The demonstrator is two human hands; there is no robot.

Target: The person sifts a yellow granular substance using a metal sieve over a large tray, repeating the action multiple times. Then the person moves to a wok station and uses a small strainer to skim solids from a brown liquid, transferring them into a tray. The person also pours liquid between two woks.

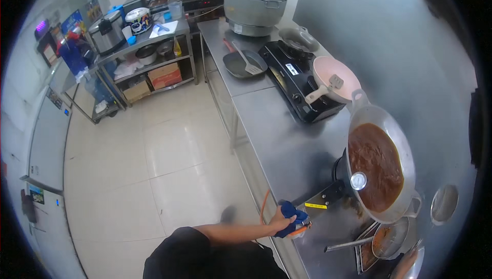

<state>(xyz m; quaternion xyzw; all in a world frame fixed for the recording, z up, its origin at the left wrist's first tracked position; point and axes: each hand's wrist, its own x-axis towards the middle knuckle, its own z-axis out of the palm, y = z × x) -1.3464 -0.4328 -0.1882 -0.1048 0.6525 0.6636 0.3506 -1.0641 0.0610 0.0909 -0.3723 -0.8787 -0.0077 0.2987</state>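
My left hand (282, 221) grips a dark blue cloth (292, 217) at the edge of the steel counter, beside an orange gas hose (300, 230). At the lower right, my right hand (407, 264) is partly in view near a metal bowl (419, 265); its fingers are too unclear to read. Between the hands, a long-handled strainer (390, 238) rests over a metal tray (364, 259) with orange-brown residue. Above them a large metal wok (405, 156) of reddish-brown sauce (374, 163) sits on a burner (338, 186), with a round dial thermometer (358, 181) at its near side.
Farther along the counter (257, 113) stand a black portable gas stove (296, 87) with a pink pan (338, 69), a square dark pan (238, 65) with a slotted turner, and a large rice cooker (254, 10). Steel shelving (153, 90) stands across the tiled floor.
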